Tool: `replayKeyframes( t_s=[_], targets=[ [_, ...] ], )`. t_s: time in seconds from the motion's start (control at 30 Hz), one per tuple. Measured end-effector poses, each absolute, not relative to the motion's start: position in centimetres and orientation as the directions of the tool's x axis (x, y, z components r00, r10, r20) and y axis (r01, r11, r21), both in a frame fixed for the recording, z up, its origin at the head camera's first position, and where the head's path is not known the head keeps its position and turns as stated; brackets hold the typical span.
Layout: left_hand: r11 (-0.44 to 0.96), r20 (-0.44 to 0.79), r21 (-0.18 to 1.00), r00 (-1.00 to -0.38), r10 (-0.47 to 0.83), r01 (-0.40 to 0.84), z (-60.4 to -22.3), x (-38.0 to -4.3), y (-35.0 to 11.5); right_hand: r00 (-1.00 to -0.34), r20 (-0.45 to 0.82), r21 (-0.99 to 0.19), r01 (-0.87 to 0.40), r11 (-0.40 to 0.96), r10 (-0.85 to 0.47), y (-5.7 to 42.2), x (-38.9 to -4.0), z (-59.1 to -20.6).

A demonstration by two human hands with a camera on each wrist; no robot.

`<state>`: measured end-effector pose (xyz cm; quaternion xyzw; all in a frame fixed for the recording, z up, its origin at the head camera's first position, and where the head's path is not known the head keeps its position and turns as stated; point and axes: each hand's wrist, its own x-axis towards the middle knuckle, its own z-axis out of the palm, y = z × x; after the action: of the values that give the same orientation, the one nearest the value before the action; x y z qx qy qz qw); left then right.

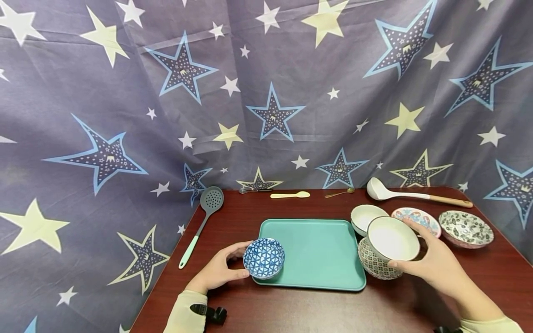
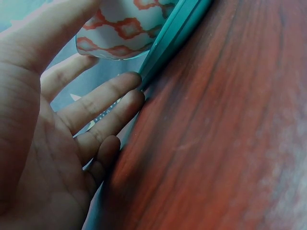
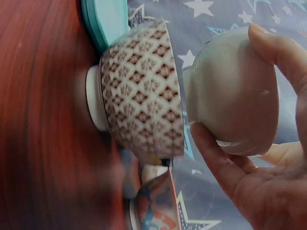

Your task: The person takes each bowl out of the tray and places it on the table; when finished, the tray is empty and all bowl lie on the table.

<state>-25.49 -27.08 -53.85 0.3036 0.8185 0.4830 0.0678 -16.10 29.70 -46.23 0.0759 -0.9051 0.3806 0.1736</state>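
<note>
At the front left corner of the green tray (image 1: pixel 314 252) sits a small bowl (image 1: pixel 264 258), blue-and-white inside and red-patterned outside (image 2: pixel 127 28). My left hand (image 1: pixel 226 264) is spread at its left side, thumb and index finger beside the rim; the other fingers extend loosely near the tray's edge in the left wrist view. My right hand (image 1: pixel 435 259) holds a plain white bowl (image 1: pixel 393 238) between thumb and fingers. It hangs tilted just over a brown-patterned bowl (image 3: pixel 141 91), which stands on the table at the tray's right edge and is partly hidden in the head view.
Behind the held bowl are another white bowl (image 1: pixel 366 216), a colourful-patterned dish (image 1: pixel 412 215) and a leaf-patterned bowl (image 1: pixel 466 227). A white ladle (image 1: pixel 399 194) lies at the back right, a yellow spoon (image 1: pixel 290 195) at the back, and a grey skimmer (image 1: pixel 210 203) on the left.
</note>
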Motion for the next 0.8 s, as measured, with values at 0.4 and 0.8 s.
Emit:
replayKeyframes(
  t_s=[0.4,0.8],
  targets=[
    [0.348,0.185,0.83,-0.804,0.565,0.435,-53.6,-25.5,-27.0,-0.955,0.291,-0.694,-0.166,0.7,0.062,32.5,-14.9,-46.6],
    [0.353,0.176,0.831,-0.805,0.566,0.43,-53.6,-25.4,-27.0,-0.953,0.278,-0.787,-0.155,0.597,0.119,34.2,-13.9,-48.1]
  ],
)
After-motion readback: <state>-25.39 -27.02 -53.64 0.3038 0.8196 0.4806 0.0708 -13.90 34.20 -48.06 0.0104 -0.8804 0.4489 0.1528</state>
